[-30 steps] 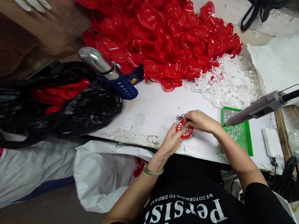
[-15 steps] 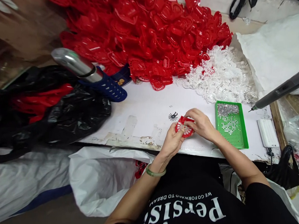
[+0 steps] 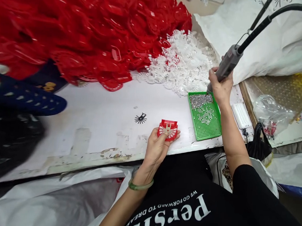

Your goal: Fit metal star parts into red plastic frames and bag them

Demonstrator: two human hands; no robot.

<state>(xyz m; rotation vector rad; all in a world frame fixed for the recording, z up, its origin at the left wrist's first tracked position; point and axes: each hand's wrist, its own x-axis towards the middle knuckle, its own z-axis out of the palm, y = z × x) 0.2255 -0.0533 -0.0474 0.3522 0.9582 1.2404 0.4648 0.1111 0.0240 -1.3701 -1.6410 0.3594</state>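
Observation:
My left hand (image 3: 158,143) is closed on a red plastic piece (image 3: 169,122) just above the table's front edge, the thumb pressing a white fan-shaped insert (image 3: 163,129) against it. My right hand (image 3: 222,86) is wrapped round a grey electric screwdriver (image 3: 230,61) with a black cable. The tool slants down, its tip at the upper right part of a green tray (image 3: 197,132), where small silver screws (image 3: 201,100) lie heaped. More screws are scattered over the tray's perforated floor. Left of my left hand, a black fan-shaped part (image 3: 140,118) lies on the table.
A big heap of red plastic pieces (image 3: 94,31) fills the back left, with a pile of white fan-shaped inserts (image 3: 182,62) beside it. A white box with a cord (image 3: 241,115) lies right of the tray. At left are a blue perforated object (image 3: 26,95) and a black bag (image 3: 9,142).
My right hand has left the red piece and taken hold of the hanging screwdriver, bringing its tip to the tray. My left hand keeps the red piece. The view has shifted rightward.

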